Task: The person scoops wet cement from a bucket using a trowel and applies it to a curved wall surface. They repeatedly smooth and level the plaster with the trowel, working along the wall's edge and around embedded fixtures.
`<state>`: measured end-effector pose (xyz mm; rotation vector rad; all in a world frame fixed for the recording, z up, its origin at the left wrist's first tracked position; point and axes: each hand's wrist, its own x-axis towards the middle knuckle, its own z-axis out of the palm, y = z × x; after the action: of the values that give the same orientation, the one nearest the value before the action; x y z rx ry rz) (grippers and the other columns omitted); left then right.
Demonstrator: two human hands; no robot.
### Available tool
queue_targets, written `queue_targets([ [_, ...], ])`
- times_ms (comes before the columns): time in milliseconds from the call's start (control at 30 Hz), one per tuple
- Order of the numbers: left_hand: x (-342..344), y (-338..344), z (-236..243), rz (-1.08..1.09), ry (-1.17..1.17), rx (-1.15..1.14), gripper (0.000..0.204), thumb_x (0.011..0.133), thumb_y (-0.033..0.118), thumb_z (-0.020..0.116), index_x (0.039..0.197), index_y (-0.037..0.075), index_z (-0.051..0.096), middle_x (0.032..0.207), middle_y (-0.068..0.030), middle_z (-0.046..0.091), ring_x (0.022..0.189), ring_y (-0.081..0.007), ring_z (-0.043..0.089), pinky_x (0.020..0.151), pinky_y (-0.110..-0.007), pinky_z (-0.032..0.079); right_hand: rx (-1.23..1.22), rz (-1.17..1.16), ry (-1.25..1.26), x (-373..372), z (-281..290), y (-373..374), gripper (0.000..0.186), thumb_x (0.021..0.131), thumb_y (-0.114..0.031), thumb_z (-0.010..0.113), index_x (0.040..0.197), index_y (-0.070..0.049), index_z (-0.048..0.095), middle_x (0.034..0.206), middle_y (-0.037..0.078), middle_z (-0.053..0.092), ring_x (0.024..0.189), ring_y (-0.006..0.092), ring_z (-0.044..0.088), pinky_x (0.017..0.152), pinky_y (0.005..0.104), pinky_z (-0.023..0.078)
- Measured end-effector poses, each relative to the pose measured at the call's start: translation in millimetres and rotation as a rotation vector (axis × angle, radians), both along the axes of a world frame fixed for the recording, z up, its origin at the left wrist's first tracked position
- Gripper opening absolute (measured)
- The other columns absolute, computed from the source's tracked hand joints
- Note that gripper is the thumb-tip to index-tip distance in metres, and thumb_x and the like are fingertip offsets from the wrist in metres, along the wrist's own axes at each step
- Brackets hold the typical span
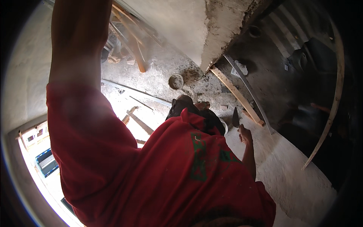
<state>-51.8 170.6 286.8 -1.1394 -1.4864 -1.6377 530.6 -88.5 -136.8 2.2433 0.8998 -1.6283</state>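
Observation:
In my right hand point(245, 134), low beside my body, is a small pointed trowel point(235, 118). The fingers wrap round its handle, and the dark blade points away from me over the floor. My left arm point(77, 45), in a red sleeve, reaches up past the upper edge of the picture, so the left hand is out of sight. Close to that arm runs a pale plastered wall point(166, 26) that ends in a rough, broken edge point(221, 32).
A round bucket point(176, 81) stands on the dusty floor point(151, 75) ahead of my feet. Wooden planks point(236, 90) and a metal strip point(251, 92) lean to the right. More boards point(132, 41) lie at upper left. A bright opening point(45, 159) is at left.

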Motion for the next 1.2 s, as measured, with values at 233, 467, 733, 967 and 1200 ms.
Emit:
queue_targets([
  [233, 2.6, -50.9, -69.3, 0.019, 0.031, -0.102, 0.059, 0.096, 0.051, 0.058, 0.135, 0.008, 0.051, 0.124, -0.0187, 0.054, 0.122, -0.0324, 0.048, 0.104, -0.050, 0.036, -0.014, -0.398, 0.112, 25.6, -104.6, -30.9, 0.054, 0.100, -0.055, 0.051, 0.104, -0.001, 0.059, 0.057, 0.001, 0.043, 0.042, 0.0125, 0.042, 0.041, 0.0324, 0.038],
  [467, -1.0, -87.9, -128.4, -0.038, 0.086, -0.148, 0.053, 0.097, 0.046, 0.059, 0.133, 0.007, 0.053, 0.118, -0.0165, 0.057, 0.117, -0.0297, 0.052, 0.102, -0.047, 0.040, 0.087, -0.655, 0.234, 14.9, -197.5, -52.1, 0.047, 0.098, -0.056, 0.062, 0.086, -0.010, 0.059, 0.057, 0.000, 0.042, 0.045, 0.0141, 0.042, 0.045, 0.0344, 0.035],
  [733, -43.8, -103.7, -252.5, -0.248, 0.206, -0.141, 0.047, 0.099, 0.040, 0.059, 0.130, 0.006, 0.056, 0.112, -0.0141, 0.060, 0.111, -0.0266, 0.056, 0.099, -0.044, 0.044, 0.332, -0.871, 0.015, -46.2, -277.9, -53.0, 0.047, 0.099, -0.049, 0.061, 0.070, -0.013, 0.056, 0.053, 0.000, 0.045, 0.040, 0.0150, 0.042, 0.040, 0.0353, 0.035],
  [967, -146.9, -98.3, -415.7, -0.570, 0.289, 0.089, 0.042, 0.100, 0.035, 0.060, 0.128, 0.004, 0.059, 0.106, -0.0119, 0.063, 0.106, -0.0239, 0.059, 0.097, -0.041, 0.047, 0.800, -0.518, -0.647, -196.8, -259.3, -74.4, 0.067, 0.100, -0.067, 0.045, 0.099, -0.004, 0.066, 0.065, 0.007, 0.058, 0.054, 0.0185, 0.057, 0.051, 0.0385, 0.044],
  [1200, -276.1, -56.3, -633.8, -0.955, 0.173, -0.023, 0.037, 0.101, 0.030, 0.061, 0.126, 0.003, 0.062, 0.101, -0.0098, 0.066, 0.101, -0.0212, 0.063, 0.094, -0.038, 0.050, 1.125, -1.050, -0.417, -477.6, -226.6, -133.0, 0.047, 0.101, -0.050, 0.060, 0.118, -0.007, 0.068, 0.064, -0.009, 0.041, 0.052, 0.0000, 0.034, 0.045, 0.0201, 0.025],
])
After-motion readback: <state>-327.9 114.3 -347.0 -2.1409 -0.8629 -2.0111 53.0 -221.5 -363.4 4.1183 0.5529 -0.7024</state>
